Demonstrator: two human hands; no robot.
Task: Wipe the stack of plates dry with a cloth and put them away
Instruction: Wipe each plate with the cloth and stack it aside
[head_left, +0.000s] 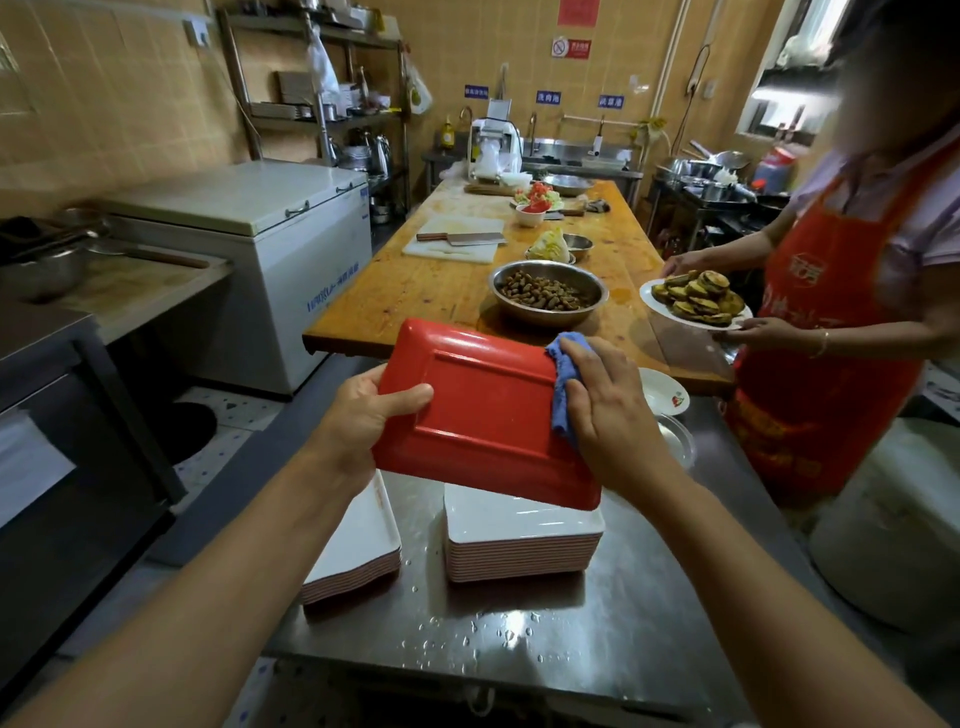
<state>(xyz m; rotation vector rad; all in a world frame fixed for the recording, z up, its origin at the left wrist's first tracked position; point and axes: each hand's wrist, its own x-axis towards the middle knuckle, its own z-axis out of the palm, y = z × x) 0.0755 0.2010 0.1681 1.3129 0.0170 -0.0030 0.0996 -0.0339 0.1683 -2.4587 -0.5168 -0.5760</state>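
While wiping: my left hand (366, 410) grips the red rectangular plate (483, 410), underside up.
Right hand (605, 410): fingers flat, pressing blue cloth (563, 395) against it.
Below: two plate stacks (519, 545) on wet steel counter (519, 639).

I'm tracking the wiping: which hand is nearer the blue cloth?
Right. The right hand presses the cloth onto the red plate; the left hand grips the plate's opposite edge.

Left hand (363, 410) grips; right hand (605, 410) presses flat.

Left hand (363, 410) grips red plate (483, 415) above white stack (519, 540); right hand (608, 410) presses blue cloth (563, 384) on it.
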